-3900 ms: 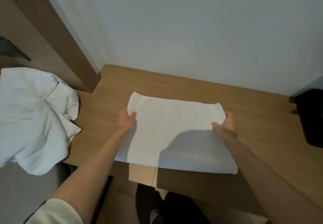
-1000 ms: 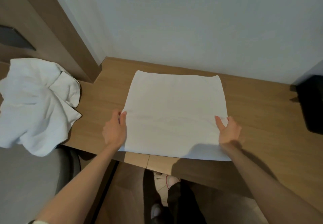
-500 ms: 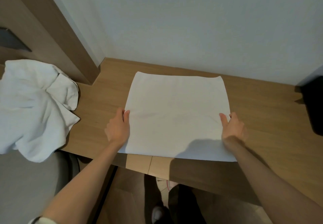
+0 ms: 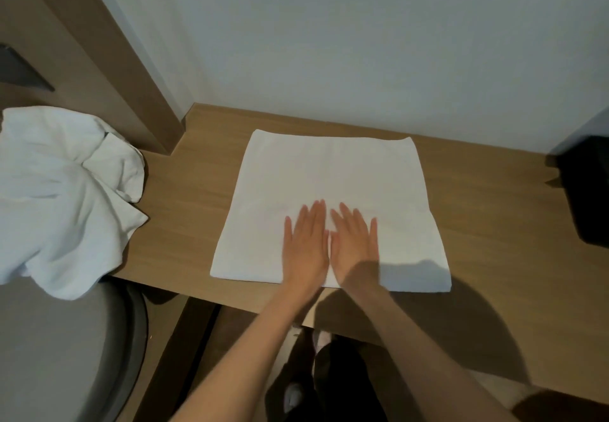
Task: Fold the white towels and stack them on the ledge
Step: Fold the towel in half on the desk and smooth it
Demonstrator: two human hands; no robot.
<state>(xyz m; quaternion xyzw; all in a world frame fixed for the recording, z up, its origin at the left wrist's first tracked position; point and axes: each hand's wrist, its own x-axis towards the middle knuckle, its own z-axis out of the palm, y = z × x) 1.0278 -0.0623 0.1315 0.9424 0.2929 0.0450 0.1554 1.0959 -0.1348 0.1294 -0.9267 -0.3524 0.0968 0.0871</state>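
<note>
— Where is the towel that the person is working on?

— The folded white towel (image 4: pixel 329 177) lies flat on the wooden ledge (image 4: pixel 494 223), roughly square. Its far edge is near the white wall (image 4: pixel 362 42) and its near edge runs close along the ledge's front.

— And the hands?

— Both rest palm down on the near half of that towel. The left hand (image 4: pixel 304 243) and the right hand (image 4: pixel 356 243) lie side by side, almost touching, with fingers straight and pointing toward the wall. Neither one grips anything. Their outlines are slightly blurred.

— Anything else nearby?

— A crumpled heap of white towels (image 4: pixel 59 191) sits to the left, apart from the flat one. It covers the ledge's left end and drapes onto a grey rounded object (image 4: pixel 49 339) below. At the far right a black object (image 4: pixel 586 191) stands on the ledge, well apart from the towel; what it is cannot be told.
</note>
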